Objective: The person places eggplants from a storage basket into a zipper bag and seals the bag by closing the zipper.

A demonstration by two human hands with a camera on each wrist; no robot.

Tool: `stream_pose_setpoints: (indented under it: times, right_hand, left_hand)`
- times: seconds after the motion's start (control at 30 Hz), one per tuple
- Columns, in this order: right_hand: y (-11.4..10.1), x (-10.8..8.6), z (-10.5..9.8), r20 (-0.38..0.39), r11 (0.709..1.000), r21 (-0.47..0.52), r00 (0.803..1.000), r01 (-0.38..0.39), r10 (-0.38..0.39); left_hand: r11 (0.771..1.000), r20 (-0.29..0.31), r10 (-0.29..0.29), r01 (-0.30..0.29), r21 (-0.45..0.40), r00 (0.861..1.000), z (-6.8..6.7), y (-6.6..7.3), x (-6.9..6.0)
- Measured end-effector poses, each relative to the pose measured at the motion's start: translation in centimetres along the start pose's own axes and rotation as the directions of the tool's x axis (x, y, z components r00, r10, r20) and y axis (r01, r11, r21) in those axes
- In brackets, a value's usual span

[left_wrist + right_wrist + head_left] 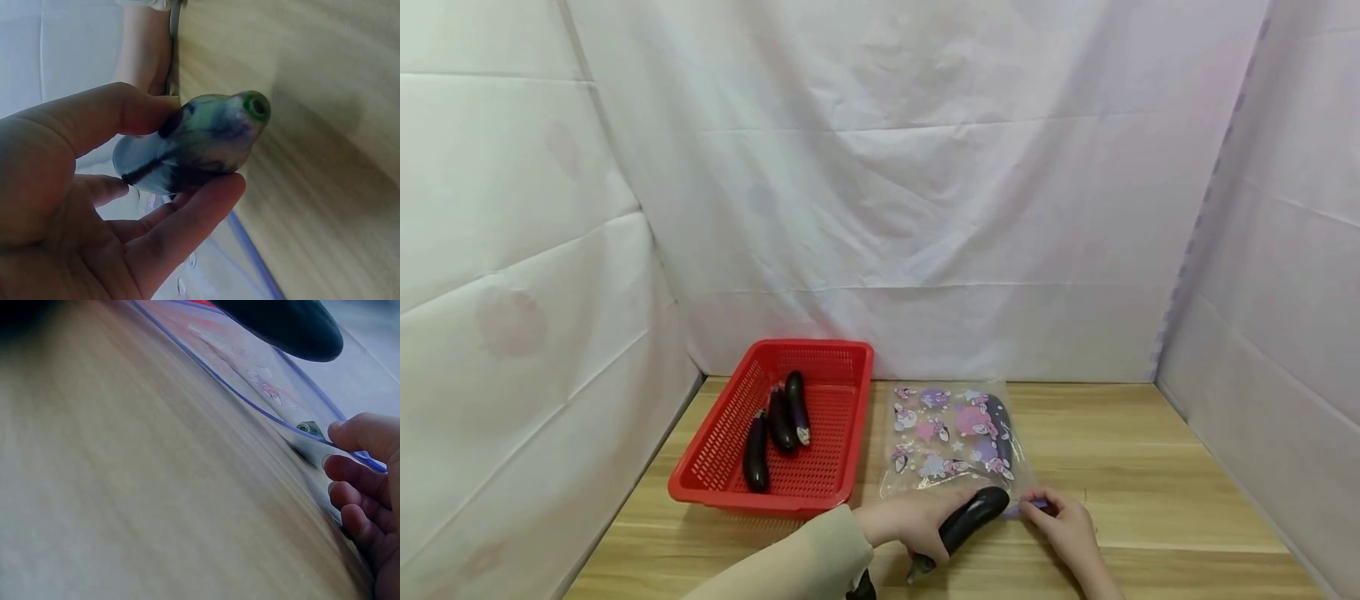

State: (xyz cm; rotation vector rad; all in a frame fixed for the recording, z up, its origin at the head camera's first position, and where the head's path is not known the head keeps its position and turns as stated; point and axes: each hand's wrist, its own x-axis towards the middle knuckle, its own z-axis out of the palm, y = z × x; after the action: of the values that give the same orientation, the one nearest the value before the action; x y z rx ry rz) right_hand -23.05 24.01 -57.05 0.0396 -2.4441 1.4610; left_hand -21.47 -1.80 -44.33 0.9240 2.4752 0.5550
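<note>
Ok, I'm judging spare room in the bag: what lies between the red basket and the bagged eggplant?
The head view shows a bare strip of wooden tabletop, then the clear cartoon-printed bag, flat up to the eggplant.

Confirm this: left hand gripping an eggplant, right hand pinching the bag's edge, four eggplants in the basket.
Not four: the head view shows three eggplants in the basket. The left hand grips an eggplant; the right hand pinches the bag's edge.
</note>
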Motion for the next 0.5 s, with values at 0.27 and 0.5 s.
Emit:
stream_pose_setpoints:
  times: [0.27,0.5]
  right_hand:
    - [0.1,0.2,-0.1,0.004,1.000,-0.014,1.000,-0.007,0.007]
    - [0.4,0.1,0.0,0.003,1.000,-0.008,1.000,-0.009,0.009]
  left_hand:
    - [0.997,0.029,0.043,-0.045,0.065,0.999,1.2,-0.4,0.1]
    - [1.000,0.039,0.001,-0.001,0.004,0.999,1.9,-1.0,0.4]
